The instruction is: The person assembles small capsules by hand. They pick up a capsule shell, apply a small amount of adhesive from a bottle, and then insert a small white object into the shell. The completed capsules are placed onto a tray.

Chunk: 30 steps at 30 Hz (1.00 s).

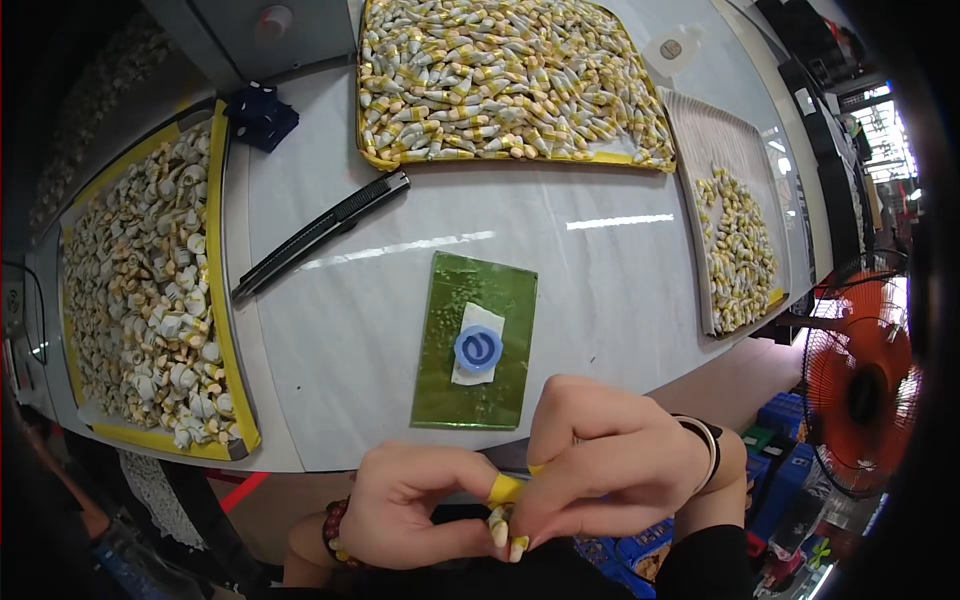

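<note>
Pinching tiny pale bits (pixel 498 530) at the frame's bottom middle, the left hand (pixel 415 502) and right hand (pixel 615 462) have fingertips closed, likely so nothing slips. A green sheet (pixel 445 395) lies near on the table (pixel 340 350), maybe for easy reach.

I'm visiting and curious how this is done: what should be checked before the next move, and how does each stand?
1. Left grip closed on small pale pieces: ok.
2. Right grip closed at the same spot: ok.
3. Pieces fully visible: not ok, partly covered.
4. Blue round fixture within the green board's edges: ok.
5. Long black tool away from both grips: ok.
6. Pieces held firmly: cannot tell.
</note>
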{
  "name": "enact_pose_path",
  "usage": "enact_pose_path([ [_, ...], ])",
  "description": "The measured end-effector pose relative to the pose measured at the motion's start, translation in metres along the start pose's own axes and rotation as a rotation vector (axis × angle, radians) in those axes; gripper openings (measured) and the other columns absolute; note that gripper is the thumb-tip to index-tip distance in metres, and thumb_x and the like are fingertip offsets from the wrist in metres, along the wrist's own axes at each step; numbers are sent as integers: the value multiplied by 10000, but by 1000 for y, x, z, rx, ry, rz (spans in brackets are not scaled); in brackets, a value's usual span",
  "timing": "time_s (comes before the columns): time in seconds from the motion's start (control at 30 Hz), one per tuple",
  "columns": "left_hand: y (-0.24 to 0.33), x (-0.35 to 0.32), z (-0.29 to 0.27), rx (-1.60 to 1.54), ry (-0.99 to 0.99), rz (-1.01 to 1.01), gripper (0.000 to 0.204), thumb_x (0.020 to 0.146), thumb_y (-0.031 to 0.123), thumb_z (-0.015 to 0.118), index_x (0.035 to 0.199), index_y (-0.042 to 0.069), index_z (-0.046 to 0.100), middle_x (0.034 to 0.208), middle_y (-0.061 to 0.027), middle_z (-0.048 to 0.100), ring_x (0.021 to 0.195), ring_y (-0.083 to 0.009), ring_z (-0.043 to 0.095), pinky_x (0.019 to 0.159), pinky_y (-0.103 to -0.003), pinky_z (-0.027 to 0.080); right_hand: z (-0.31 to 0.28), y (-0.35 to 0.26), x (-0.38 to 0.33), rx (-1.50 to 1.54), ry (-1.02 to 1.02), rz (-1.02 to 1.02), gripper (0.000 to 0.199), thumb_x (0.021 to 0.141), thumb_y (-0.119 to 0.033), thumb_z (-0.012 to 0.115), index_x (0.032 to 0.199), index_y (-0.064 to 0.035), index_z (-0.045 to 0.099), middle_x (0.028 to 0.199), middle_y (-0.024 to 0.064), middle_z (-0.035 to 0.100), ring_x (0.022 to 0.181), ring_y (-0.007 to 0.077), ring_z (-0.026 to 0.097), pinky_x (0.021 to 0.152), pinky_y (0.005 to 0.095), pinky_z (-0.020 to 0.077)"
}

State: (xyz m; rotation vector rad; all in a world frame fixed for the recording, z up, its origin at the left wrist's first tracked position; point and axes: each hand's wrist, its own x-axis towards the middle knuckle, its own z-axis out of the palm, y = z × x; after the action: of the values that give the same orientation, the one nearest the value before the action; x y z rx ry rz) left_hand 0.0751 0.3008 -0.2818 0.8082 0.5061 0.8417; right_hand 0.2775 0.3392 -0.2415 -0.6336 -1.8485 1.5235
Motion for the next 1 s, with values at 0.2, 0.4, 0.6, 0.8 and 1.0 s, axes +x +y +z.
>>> enact_pose_path([
  [0.2,0,-2,-1,29,-80,-80,209,746,77,741,905,-14,639,836,-71,678,756,-108,642,674,-220,489,-3,0,1,-55,-130,-15,130,765,-128,721,860,-67,656,772,23,533,665,169,487,557,275,346],
  [0.4,24,-5,-5,446,-172,-135,221,717,100,759,875,-1,643,802,-93,664,715,-173,652,641,-231,488,3,-4,-1,-119,-115,-50,170,753,-141,736,883,-63,658,771,12,530,671,165,494,561,270,361],
  [0.6,138,-63,-20,1498,413,249,216,818,223,578,832,17,639,747,-106,639,702,-188,604,620,-280,478,-4,-16,-17,-241,60,-35,202,678,-193,799,814,-102,681,748,3,512,648,159,489,555,270,380],
  [0.8,220,-37,-102,2041,581,-198,448,743,155,679,1163,55,558,1125,-118,571,1049,-253,525,908,-355,394,-7,-19,-42,-269,300,45,158,641,-158,793,703,-98,660,716,11,493,631,161,474,547,276,378],
  [1.0,266,92,-207,2323,748,-152,454,783,194,638,1191,23,537,1120,-172,588,1043,-274,572,849,-356,466,-9,-27,-47,-343,348,38,148,625,-138,777,702,-93,659,686,8,485,603,155,466,525,269,361],
])
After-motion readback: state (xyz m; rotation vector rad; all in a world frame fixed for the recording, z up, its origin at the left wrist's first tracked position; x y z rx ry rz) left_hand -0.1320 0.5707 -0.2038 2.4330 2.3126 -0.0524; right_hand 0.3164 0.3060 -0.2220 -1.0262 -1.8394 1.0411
